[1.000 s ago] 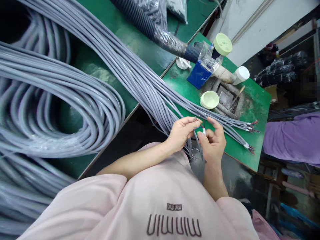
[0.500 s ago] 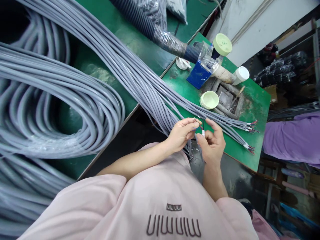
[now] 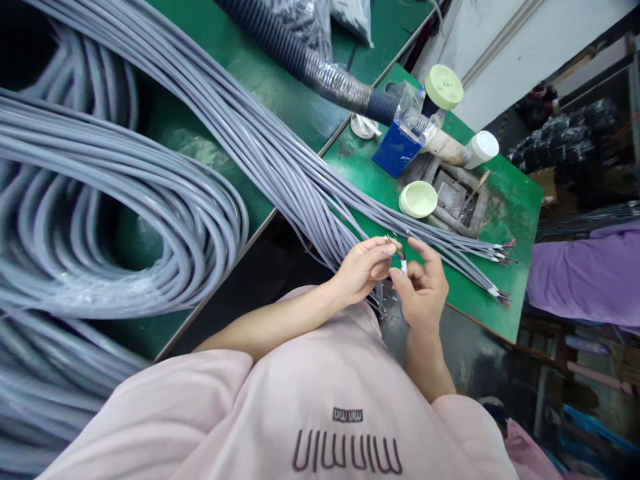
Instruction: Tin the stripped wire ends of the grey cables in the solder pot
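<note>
My left hand (image 3: 364, 267) pinches several thin coloured wires (image 3: 399, 249) that fan out of one grey cable's end. Close beside it, my right hand (image 3: 424, 283) holds that cable end at its white wrap (image 3: 404, 266), thumb and fingers around it, with the index finger raised near a dark wire. Behind both hands a thick bundle of grey cables (image 3: 280, 157) runs across the green table. Its stripped ends with red and dark wires (image 3: 504, 250) lie to the right of my hands.
Large coils of grey cable (image 3: 200, 193) fill the left. A blue box (image 3: 397, 148) with a duct hose (image 3: 345, 87), a pale green cup (image 3: 419, 199), a white jar (image 3: 483, 148) and a grimy metal tray (image 3: 475, 223) stand beyond. A person's purple sleeve (image 3: 585, 280) is at right.
Both hands have shifted very slightly left with the cable end. The thin wires between the fingers have moved a little; the grips look the same.
</note>
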Tool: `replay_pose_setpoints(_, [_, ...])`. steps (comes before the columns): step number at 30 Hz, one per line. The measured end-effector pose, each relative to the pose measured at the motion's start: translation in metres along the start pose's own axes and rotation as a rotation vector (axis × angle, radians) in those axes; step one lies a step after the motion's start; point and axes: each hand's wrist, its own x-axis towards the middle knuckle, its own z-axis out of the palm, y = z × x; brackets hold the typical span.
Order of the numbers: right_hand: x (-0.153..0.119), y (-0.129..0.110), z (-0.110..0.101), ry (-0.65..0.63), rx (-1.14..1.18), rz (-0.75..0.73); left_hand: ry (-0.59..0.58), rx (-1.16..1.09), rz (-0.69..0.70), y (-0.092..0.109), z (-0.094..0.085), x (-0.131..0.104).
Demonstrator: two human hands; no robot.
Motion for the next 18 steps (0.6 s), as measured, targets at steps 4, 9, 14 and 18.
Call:
replay_pose_setpoints(4, [0.000, 0.000, 0.000, 0.001, -0.005, 0.006, 0.010, 0.008, -0.002, 0.000, 0.001, 0.000])
replay_pose_setpoints(9, [0.000, -0.002, -0.001, 0.012, 0.005, 0.038, 0.053, 0.070, 0.040, 0.000, 0.000, 0.001])
replay_pose_setpoints(14, [0.005, -0.005, -0.010, -0.048, 0.084, 0.108, 0.128, 0.234, 0.222, 0.003, -0.004, 0.002])
replay_pose_setpoints(18, [0.009, -0.005, -0.018, -0.157, 0.100, 0.176, 0.160, 0.291, 0.269, 0.007, -0.005, 0.001])
